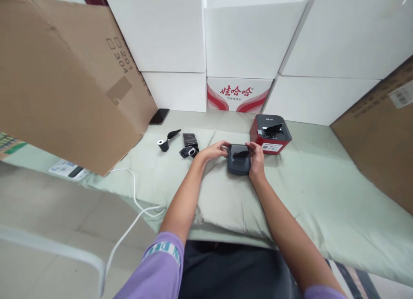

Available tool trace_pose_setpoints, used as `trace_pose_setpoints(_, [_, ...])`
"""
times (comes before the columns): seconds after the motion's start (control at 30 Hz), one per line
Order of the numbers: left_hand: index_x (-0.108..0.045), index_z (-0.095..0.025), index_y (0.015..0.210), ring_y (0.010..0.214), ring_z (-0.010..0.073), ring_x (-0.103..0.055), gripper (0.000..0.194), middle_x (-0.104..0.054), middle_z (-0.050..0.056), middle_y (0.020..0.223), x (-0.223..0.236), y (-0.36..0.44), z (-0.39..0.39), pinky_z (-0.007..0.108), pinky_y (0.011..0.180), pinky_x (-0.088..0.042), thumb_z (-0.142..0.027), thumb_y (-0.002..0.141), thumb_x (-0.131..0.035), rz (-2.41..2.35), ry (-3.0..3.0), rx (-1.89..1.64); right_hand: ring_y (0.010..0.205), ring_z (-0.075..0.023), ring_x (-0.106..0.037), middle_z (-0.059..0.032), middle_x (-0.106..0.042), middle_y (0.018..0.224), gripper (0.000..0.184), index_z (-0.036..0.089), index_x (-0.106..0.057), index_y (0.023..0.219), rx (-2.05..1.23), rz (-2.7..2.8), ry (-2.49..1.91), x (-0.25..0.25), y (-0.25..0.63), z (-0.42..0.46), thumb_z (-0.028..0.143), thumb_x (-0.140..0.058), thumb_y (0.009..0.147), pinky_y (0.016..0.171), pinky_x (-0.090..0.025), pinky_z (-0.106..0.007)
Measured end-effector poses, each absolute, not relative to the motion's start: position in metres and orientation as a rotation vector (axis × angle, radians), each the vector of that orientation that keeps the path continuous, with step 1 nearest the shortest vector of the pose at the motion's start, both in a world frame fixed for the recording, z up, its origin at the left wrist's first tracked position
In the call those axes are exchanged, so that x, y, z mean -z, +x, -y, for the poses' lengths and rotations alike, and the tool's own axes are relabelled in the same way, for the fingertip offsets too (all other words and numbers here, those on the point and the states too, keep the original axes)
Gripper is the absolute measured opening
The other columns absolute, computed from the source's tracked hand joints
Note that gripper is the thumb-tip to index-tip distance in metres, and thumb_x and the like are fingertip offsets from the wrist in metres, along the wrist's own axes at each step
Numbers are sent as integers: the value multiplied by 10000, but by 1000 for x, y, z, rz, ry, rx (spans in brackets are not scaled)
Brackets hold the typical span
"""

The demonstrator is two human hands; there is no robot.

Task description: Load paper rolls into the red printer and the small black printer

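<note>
A small dark portable printer (238,166) sits on the cloth-covered table in front of me, with a dark strip sticking up from its top. My left hand (215,150) grips its upper left edge with bent fingers. Along the right side, my right hand (257,159) is closed round the casing, fingers at the far corner. Just behind it stands a larger red and black printer (272,136), also with a dark strip out of its top. To the left lie a small paper roll (164,146) with a dark loose end and a second dark roll (191,140), partly unwound.
White boxes (174,36) are stacked along the back. Large cardboard sheets stand at the left (71,75) and right (380,135). A phone (159,116) lies near the left sheet. A white cable (134,187) hangs over the table's front edge.
</note>
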State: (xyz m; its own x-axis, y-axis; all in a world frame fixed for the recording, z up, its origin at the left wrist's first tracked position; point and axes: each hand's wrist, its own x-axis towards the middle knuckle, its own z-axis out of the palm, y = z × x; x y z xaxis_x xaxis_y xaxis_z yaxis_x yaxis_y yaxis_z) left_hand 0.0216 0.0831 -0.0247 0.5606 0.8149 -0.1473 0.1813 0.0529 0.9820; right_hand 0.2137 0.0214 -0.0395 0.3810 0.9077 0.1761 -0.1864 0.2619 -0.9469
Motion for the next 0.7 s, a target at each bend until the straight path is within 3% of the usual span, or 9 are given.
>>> trace_pose_setpoints(0.7, [-584, -134, 1262, 703, 128, -589, 548, -613, -9, 768, 16, 22, -75, 272, 725, -446, -98, 716, -609, -969, 1562, -589, 1128, -219, -659, -103, -697, 1167, 431, 215, -573, 1062, -799, 833, -1136, 32, 210, -13, 589, -469, 875, 1005, -469, -400])
